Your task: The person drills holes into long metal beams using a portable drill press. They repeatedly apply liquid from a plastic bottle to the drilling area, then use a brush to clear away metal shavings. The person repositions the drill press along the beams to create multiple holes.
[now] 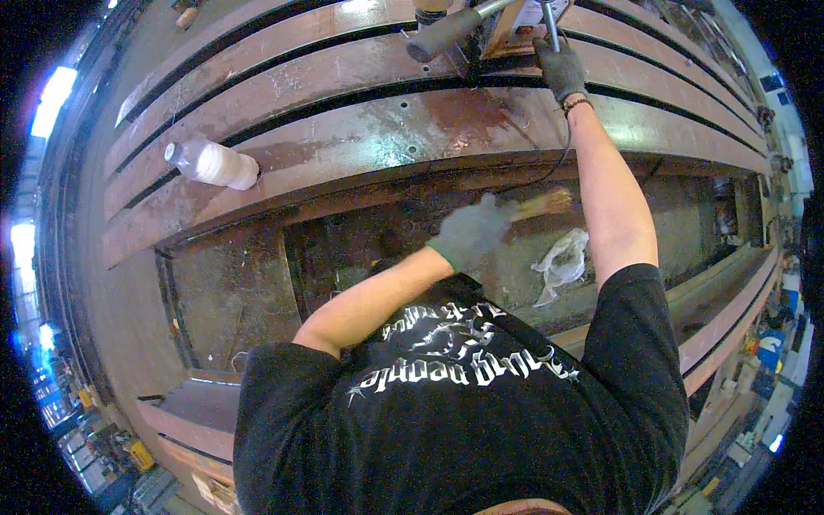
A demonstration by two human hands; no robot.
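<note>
Brush [541, 207] grasped by left hand [474, 230], at 2 o'clock; metal rod [550, 24] clasped by right hand [563, 70], 1 o'clock. Cable [566, 156] could be snagged if brush is swung upward; bottle [215, 164], 10 o'clock, could be toppled if desk [335, 142] is jolted.

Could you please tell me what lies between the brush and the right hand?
In the head view, a thin dark cable and part of the brown metal slat lie between the brush and the right hand.

Room over slats [330, 142] between bottle [213, 163] and dark handle [442, 35]; cable [562, 158] (thin, black) obstructs farther right.
</note>
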